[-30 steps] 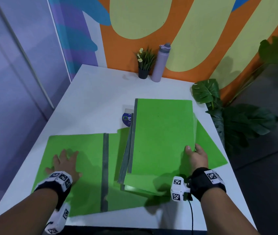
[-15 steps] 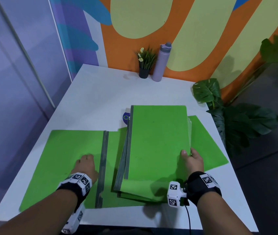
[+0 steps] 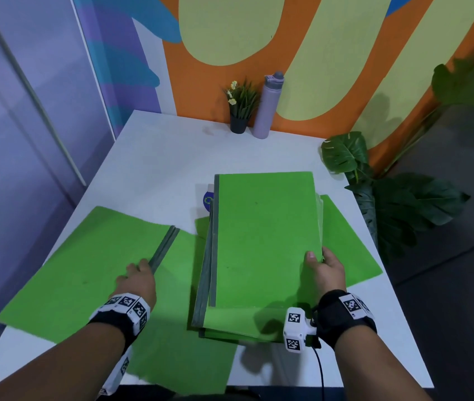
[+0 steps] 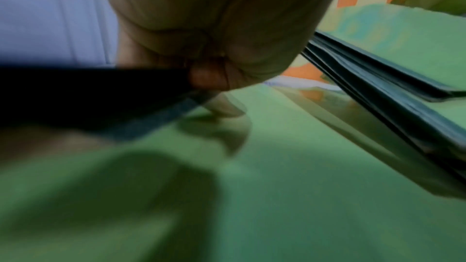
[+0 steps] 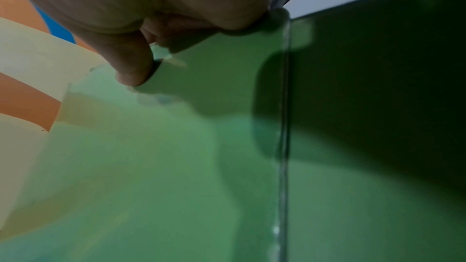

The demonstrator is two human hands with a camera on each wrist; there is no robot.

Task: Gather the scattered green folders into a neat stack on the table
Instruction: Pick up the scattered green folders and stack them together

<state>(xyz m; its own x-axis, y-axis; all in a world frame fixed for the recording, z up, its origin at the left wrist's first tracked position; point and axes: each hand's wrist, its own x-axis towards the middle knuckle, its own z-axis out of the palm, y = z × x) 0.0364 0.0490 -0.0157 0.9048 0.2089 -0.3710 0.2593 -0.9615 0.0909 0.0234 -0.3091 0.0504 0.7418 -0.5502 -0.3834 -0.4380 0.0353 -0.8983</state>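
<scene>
Two hands are working: your left hand [image 3: 138, 280] is pinching the open folder [image 3: 85, 261] at its spine, which is running toward 1 o'clock. Your right hand [image 3: 324, 269] is gripping the stack [image 3: 264, 241] at 3 o'clock on the bench [image 3: 157, 157].

A tilted green folder [image 3: 85, 264] lies left of the uneven folder stack [image 3: 264, 244], another sheet [image 3: 348, 244] beneath.
</scene>
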